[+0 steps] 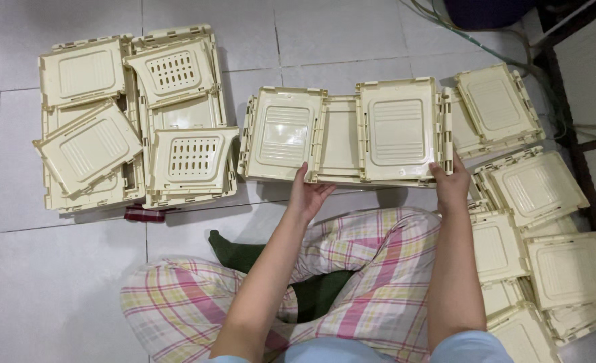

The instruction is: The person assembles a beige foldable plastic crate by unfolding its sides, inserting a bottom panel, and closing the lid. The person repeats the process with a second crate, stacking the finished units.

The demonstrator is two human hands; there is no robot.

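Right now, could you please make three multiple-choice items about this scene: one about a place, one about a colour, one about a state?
1. Where does the pile with the slotted panels lie?
A. upper left, on the floor
B. on the person's lap
C. on a shelf

2. What colour are the plastic panels?
A. dark blue
B. cream
C. red

3. How is the wide panel assembly held?
A. lying untouched
B. by one hand only
C. by both hands at its near edge

Answers: 1 A, the pile sits on the tiled floor. 2 B, all are cream. 3 C, the left hand and right hand grip it.
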